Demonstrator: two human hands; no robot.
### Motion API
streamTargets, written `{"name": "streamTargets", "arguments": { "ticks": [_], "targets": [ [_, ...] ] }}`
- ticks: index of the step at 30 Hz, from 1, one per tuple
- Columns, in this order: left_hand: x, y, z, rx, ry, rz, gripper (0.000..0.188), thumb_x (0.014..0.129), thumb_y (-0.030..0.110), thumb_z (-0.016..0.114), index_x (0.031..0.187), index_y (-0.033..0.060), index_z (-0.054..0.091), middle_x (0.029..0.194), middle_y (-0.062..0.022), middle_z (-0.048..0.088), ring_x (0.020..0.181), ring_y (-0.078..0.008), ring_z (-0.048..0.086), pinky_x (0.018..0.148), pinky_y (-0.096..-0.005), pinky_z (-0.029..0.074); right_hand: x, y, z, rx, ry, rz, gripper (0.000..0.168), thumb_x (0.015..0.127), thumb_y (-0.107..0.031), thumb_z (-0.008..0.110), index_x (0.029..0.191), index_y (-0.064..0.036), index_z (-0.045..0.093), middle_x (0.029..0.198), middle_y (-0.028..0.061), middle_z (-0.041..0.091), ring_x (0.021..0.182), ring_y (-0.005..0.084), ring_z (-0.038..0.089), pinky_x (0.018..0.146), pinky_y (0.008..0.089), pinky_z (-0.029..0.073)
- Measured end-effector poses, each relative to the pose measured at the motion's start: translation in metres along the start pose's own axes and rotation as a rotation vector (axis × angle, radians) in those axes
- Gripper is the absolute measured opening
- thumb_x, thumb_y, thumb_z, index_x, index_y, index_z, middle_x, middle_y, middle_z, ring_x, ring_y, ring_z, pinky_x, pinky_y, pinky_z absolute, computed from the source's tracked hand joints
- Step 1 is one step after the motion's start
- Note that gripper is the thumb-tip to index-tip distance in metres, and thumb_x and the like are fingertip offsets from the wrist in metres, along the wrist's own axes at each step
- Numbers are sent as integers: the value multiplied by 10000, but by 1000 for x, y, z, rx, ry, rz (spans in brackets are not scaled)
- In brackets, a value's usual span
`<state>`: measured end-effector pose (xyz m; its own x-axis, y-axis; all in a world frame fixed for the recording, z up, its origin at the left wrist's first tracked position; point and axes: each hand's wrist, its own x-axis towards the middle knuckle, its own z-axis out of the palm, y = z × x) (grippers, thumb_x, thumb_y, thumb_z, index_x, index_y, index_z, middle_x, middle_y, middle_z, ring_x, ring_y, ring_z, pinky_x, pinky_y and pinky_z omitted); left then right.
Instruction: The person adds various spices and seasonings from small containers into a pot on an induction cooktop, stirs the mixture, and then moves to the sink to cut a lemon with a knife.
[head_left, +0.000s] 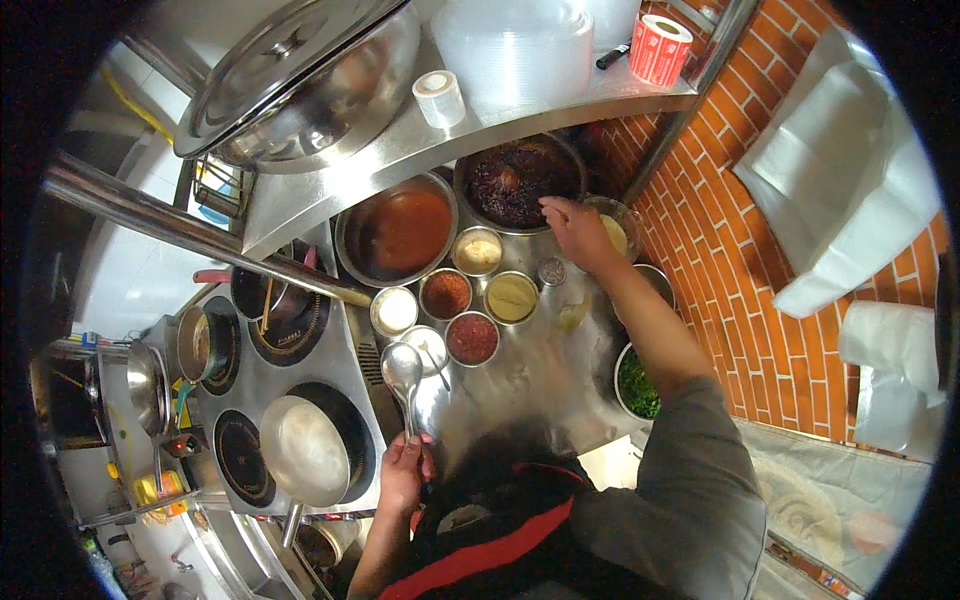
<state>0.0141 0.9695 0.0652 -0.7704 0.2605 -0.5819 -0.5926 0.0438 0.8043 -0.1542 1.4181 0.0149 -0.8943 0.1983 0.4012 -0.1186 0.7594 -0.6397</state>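
My left hand (403, 474) grips the handle of a metal serving spoon (401, 361), its bowl facing up. Beneath the spoon's bowl, a small white tub with a thin spoon (424, 351) is partly covered. My right hand (579, 231) reaches to the near rim of a large pot of dark sauce (517, 180); whether its curled fingers hold anything is unclear. Partly behind that hand stands a clear container with yellowish contents (616, 234). Nearby are a pan of red-brown sauce (409, 229) and tins of red flakes (445, 294), greenish powder (511, 298) and reddish granules (472, 339).
Left of me, an induction stove (255, 390) carries a shallow frying pan (304, 450) and other pans. A steel shelf (510, 124) overhangs the pots, bearing a large lidded bowl (322, 112) and stacked plastic lids (514, 52). Chopped greens (637, 386) sit below my right forearm, beside the brick-patterned wall (720, 315).
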Motion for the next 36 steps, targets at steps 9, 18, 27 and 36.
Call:
{"name": "streamTargets", "arguments": {
  "ticks": [9,18,27,36],
  "targets": [
    [-3,-4,-2,-17,18,17,257,1032,268,465,1017,42,585,582,-13,482,493,-115,434,486,-262,360,-9,9,43,135,-103,184,282,968,-161,513,1157,5,639,966,155,712,844,236,695,784,331,537],
    [-6,-12,-7,17,46,28,248,1025,266,474,1021,42,579,578,-5,475,480,-104,426,482,-250,361,3,5,70,692,125,464,291,995,-160,474,1142,46,617,935,160,705,760,174,671,695,290,560],
    [-9,-10,-4,17,37,-5,244,1033,272,466,1022,63,592,592,-3,486,522,-102,445,497,-243,345,9,18,83,949,267,559,304,989,-199,498,1125,48,612,929,194,708,723,228,701,670,328,585],
    [-7,-16,-5,11,19,-3,243,1034,262,459,1015,55,585,590,-7,490,522,-107,448,490,-253,350,-16,53,67,1562,465,744,309,994,-224,482,1169,26,534,1080,242,664,911,299,685,775,361,585]
  ]
}}
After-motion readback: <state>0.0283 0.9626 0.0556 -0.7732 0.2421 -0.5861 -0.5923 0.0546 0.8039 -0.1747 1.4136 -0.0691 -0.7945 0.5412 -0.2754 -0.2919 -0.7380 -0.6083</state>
